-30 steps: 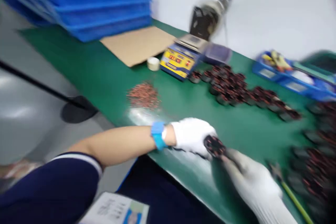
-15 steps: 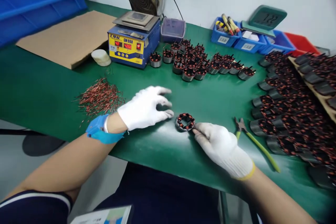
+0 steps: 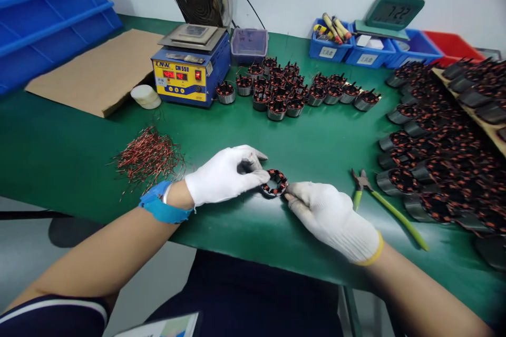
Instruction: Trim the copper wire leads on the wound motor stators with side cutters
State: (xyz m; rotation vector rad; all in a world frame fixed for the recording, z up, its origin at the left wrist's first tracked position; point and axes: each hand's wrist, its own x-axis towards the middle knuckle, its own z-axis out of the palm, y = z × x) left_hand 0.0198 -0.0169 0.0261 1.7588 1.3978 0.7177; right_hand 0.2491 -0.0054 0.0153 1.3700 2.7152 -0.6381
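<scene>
A ring-shaped motor stator (image 3: 278,192) with copper windings and black insulation rests on the green table between my hands, its open centre facing up. My right hand (image 3: 330,216), in a white glove, pinches its right edge between thumb and fingers. At the left edge is my left hand (image 3: 227,176), also gloved, with the thumb against the rim and fingers curled toward the thumb; the fingertips' contact is partly hidden. Cutting pliers with green handles (image 3: 389,216) lie to the right of my right hand, jaws pointing away from me.
Clipped copper wires (image 3: 148,158) are heaped at left. Behind stand a blue-and-yellow CM558 machine (image 3: 182,79) and a cluster of stators (image 3: 280,89). Rows of stators (image 3: 430,168) fill the right side. Blue bins (image 3: 328,51) and a digital clock (image 3: 395,10) line the wall; cardboard (image 3: 95,68) lies back left.
My left hand has moved right to the stator, and its spread fingers have closed in at the left rim. My right hand keeps its hold. The camera view has shifted slightly.
</scene>
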